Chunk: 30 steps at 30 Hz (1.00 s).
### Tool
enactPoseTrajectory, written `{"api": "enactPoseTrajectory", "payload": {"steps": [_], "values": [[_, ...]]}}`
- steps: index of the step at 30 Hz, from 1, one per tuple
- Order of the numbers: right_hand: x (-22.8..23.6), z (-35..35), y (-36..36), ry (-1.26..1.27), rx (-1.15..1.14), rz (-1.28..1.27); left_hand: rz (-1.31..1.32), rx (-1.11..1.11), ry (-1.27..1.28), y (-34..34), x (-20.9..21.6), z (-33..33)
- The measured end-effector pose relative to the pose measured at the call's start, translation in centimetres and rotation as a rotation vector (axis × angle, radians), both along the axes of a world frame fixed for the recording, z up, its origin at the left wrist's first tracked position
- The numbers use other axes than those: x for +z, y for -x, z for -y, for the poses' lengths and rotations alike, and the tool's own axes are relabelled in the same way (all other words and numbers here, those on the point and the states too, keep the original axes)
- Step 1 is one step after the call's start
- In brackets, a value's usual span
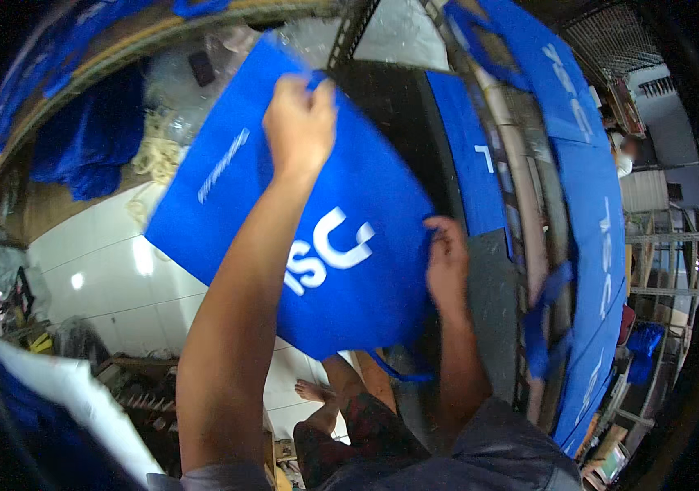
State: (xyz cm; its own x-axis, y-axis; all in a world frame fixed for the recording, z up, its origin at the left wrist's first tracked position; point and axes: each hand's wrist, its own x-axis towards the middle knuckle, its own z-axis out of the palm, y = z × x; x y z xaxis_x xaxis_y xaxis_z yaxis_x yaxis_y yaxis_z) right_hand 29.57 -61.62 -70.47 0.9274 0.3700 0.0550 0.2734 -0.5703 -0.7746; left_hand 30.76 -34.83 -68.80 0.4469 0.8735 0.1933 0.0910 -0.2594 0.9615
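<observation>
A flat blue fabric bag [366, 188] with white lettering hangs tilted in front of me, with a blue strap loop [403, 376] at its lower edge. My left hand [300, 127] is closed on the bag near its upper part, fingers curled over the cloth. At the bag's right corner my right hand [448, 266] has its fingers bent around the edge. Motion blurs both hands a little, and my left forearm covers part of the lettering.
Blue printed bags or panels [583, 221] are stacked along a rail at right. Beside them lies a dark board [493, 286] with another blue piece [468, 155]. Blue cloth [92, 139] and pale cord [157, 151] are at left. Metal shelving [665, 290] stands far right, with a person [624, 155] beyond.
</observation>
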Motion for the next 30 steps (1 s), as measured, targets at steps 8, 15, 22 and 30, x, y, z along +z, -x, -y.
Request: {"api": "enactPoseTrajectory", "payload": {"steps": [8,15,22,30], "values": [[-12.4,11.5,-21.6,0.242,-0.127,0.162,0.076,0.025,0.111,0.7,-15.4,-2.9],[-19.6,14.4,-25.7,0.485,-0.2,0.314,0.05,-0.374,1.04,4.3,-28.2,4.1],[-17.8,14.9,-26.8,0.61,-0.126,0.463,0.197,-0.321,0.911,2.4,-25.0,5.3],[-20.0,15.3,-28.9,0.746,-0.253,0.413,0.142,-0.313,0.653,-0.9,-24.1,5.7]]}}
